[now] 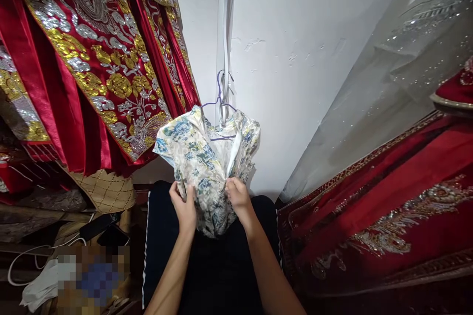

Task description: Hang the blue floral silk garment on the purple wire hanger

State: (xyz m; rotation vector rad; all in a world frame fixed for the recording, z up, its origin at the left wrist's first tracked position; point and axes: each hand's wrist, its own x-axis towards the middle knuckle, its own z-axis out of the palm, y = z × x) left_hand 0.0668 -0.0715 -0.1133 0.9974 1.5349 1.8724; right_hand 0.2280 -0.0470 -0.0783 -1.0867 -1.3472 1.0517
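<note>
A white blouse with blue and yellow flowers (pixel 203 157) hangs on a purple hanger (pixel 219 93) against the wall, its lower part bunched over my lap. My left hand (pixel 185 206) grips the blouse's left side, thumb in front and fingers partly behind the cloth. With thumb and fingers closed, my right hand (pixel 238 197) pinches the front edge near the bottom of the V-shaped neckline. A pale strip of the inner edge shows just above that hand. The fabric between both hands is gathered in folds.
Red garments with gold and silver embroidery (pixel 121 83) hang at the left. On the right are sheer glittery fabric (pixel 354 103) and a beaded red garment (pixel 369 216). A dark phone (pixel 114 236), white cable (pixel 16 266) and white cloth (pixel 46 283) lie at lower left.
</note>
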